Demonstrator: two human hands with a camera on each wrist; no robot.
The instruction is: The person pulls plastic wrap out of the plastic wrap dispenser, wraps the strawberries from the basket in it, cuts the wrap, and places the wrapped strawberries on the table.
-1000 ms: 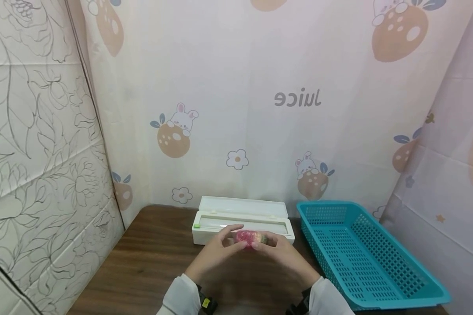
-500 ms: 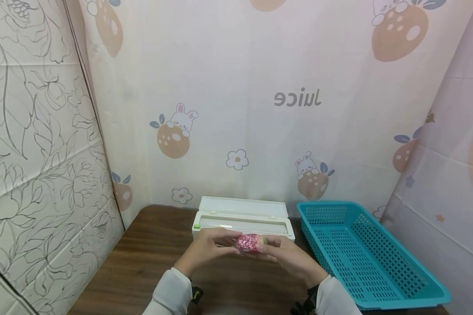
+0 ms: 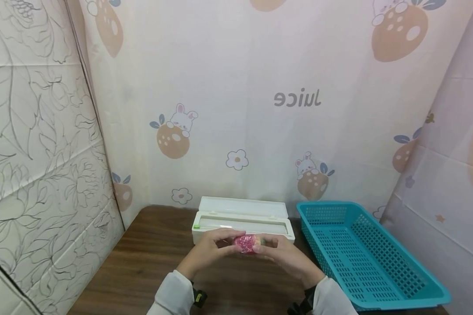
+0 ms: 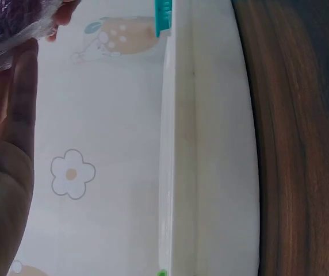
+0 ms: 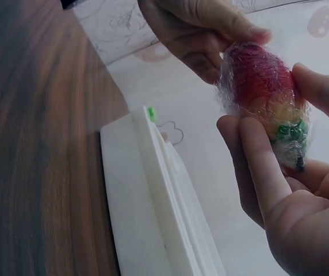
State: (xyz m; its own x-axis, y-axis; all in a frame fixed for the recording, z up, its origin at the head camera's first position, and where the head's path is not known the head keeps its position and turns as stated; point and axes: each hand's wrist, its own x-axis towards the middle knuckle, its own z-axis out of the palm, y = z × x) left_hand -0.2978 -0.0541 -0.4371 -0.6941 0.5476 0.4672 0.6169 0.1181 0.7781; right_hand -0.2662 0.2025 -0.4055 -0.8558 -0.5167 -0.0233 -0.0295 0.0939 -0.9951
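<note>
A small fruit-like piece, red with a yellow and green end, is wrapped in clear cling film and held in the air between both hands. My left hand pinches its red end. My right hand grips the yellow and green end, thumb on the near side. In the right wrist view the wrapped fruit shows wrinkled, shiny film, with the left hand at its top. Only part of the bundle appears in the left wrist view. Behind the hands stands a white cling film dispenser, lid raised.
To the right sits a turquoise plastic basket with perforated walls. The dark wood table runs under everything. A printed curtain hangs close behind the dispenser, and a green slider is at its left end.
Both hands have drawn slightly apart and lower, still holding the wrapped fruit. It has turned a little between the fingers. The dispenser and basket have stayed in place.
</note>
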